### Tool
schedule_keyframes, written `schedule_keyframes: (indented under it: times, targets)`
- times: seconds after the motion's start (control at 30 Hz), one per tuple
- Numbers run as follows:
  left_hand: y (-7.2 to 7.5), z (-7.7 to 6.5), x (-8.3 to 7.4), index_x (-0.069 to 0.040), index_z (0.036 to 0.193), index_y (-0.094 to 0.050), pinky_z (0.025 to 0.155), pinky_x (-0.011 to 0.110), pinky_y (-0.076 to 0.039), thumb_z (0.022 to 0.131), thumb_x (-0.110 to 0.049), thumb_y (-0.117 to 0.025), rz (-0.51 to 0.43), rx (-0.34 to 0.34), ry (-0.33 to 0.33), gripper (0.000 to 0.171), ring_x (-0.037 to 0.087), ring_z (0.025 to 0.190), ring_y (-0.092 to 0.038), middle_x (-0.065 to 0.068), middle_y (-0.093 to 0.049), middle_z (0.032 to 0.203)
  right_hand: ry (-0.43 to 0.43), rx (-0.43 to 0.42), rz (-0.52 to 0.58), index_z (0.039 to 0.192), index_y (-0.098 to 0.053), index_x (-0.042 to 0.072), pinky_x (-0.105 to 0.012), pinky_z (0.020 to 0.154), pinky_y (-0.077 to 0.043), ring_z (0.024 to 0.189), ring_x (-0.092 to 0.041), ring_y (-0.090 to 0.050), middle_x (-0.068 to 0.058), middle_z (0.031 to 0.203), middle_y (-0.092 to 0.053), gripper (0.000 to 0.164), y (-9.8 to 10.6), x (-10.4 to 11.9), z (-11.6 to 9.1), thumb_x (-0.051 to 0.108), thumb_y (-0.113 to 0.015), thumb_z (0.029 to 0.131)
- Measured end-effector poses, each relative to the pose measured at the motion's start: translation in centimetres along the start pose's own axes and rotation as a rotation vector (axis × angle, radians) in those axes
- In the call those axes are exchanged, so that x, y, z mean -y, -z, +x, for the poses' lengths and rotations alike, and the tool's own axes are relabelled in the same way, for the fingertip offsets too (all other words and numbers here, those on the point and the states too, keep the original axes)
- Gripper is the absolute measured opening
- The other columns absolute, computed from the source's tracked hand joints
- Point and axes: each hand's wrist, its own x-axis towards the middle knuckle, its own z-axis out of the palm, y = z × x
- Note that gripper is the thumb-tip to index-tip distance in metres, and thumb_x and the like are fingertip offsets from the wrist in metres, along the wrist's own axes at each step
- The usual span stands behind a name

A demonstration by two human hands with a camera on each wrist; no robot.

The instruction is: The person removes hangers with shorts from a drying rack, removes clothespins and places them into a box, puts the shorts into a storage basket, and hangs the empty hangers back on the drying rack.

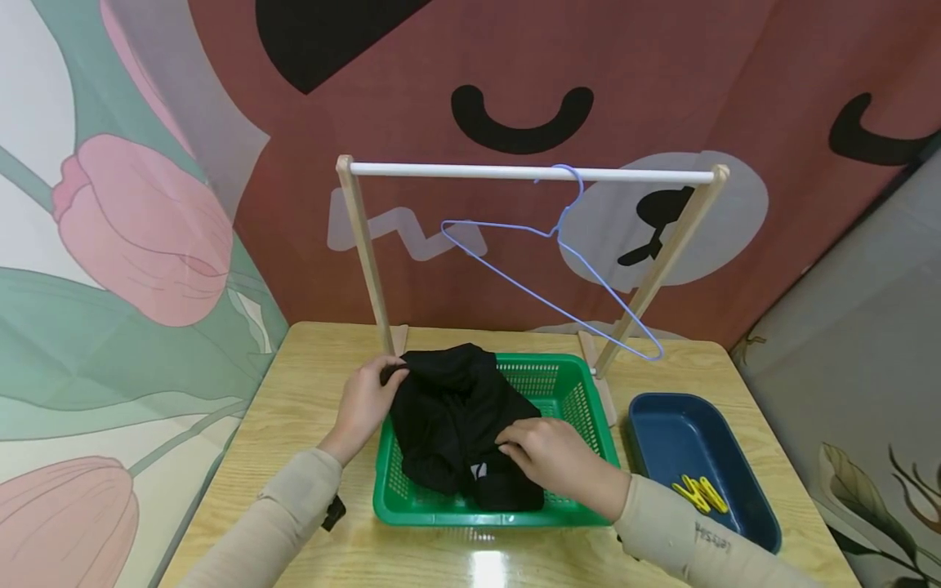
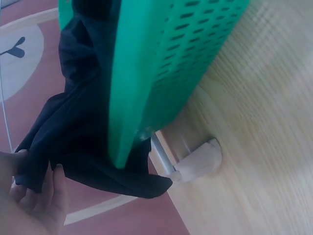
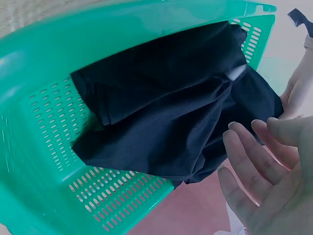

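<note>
A black cloth garment (image 1: 456,425) lies bunched in a green plastic basket (image 1: 492,519), with a small white tag (image 1: 479,470) showing near its front. At the basket's back left corner my left hand (image 1: 365,406) pinches the garment's edge between thumb and fingers. The left wrist view shows that fold of black cloth (image 2: 83,142) drawn over the basket rim and gripped by the left hand (image 2: 36,196). Over the garment's right side hovers my right hand (image 1: 555,453). In the right wrist view, the right hand's fingers (image 3: 254,166) are spread and loosely bent beside the cloth.
Behind the basket stands a wooden rack with a white bar (image 1: 470,171), and a blue-purple hanger (image 1: 507,278) hangs on it at a slant. To the right, a dark blue tray (image 1: 669,425) contains yellow clips (image 1: 702,493). All stand on a wood-grain table (image 1: 309,367).
</note>
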Motion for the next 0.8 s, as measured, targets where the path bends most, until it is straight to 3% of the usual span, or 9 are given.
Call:
schedule_keyframes:
  times: [0.3, 0.57, 0.8]
  targets:
    - [-0.7, -0.7, -1.6, -0.005, 0.112, -0.071, 0.085, 0.046, -0.053, 0.096, -0.015, -0.068, -0.003, 0.008, -0.106, 0.019, 0.027, 0.099, -0.066, 0.011, -0.070, 0.110, -0.015, -0.011, 0.000, 0.097, -0.077, 0.010, -0.028, 0.069, -0.056, 0.080, -0.010, -0.067, 0.003, 0.090, -0.071, 0.008, -0.3, -0.5, -0.2, 0.014, -0.073, 0.091]
    - [-1.6, -1.9, -3.4, -0.009, 0.109, -0.072, 0.092, 0.043, -0.051, 0.095, -0.016, -0.069, 0.015, 0.091, -0.152, 0.016, 0.023, 0.106, -0.065, 0.005, -0.069, 0.111, -0.062, -0.051, -0.023, 0.098, -0.076, 0.013, -0.029, 0.069, -0.056, 0.081, -0.010, -0.068, 0.004, 0.092, -0.072, 0.008, 0.3, -1.2, -0.3, 0.015, -0.072, 0.092]
    - [-2.9, -3.6, -4.1, -0.014, 0.106, -0.071, 0.084, 0.035, -0.054, 0.093, -0.016, -0.071, 0.095, 0.152, -0.273, 0.013, 0.016, 0.099, -0.066, -0.001, -0.068, 0.109, -0.097, -0.071, -0.047, 0.098, -0.076, 0.014, -0.030, 0.067, -0.056, 0.081, -0.012, -0.069, 0.002, 0.093, -0.073, 0.008, 0.5, -1.6, -0.5, 0.016, -0.074, 0.091]
